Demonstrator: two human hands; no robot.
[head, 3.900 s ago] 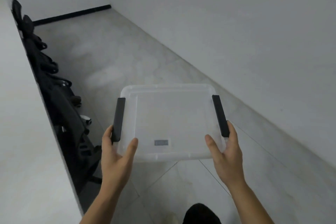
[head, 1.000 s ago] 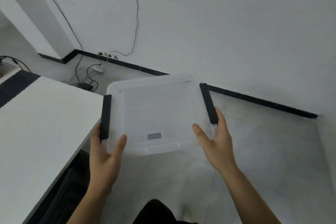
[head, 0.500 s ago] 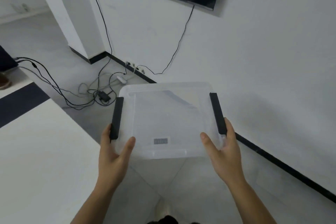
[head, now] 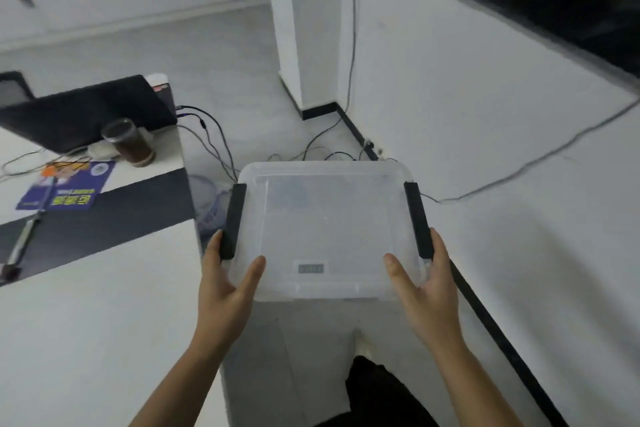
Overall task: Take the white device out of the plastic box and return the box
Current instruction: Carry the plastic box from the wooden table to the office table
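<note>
A clear plastic box with a lid and two black side latches is held level in the air in front of me, above the floor. My left hand grips its near left corner, thumb on the lid. My right hand grips the near right corner the same way. A small grey label sits on the lid near the front edge. I see no white device through the cloudy plastic.
A white table with a black strip stands at the left, carrying a black laptop, a jar of dark liquid and a blue leaflet. Cables lie on the floor ahead. A white wall with a dark screen runs along the right.
The view has swung left while I carry the box: the table's far end with the laptop and jar has come into sight. Both hands keep the same grip.
</note>
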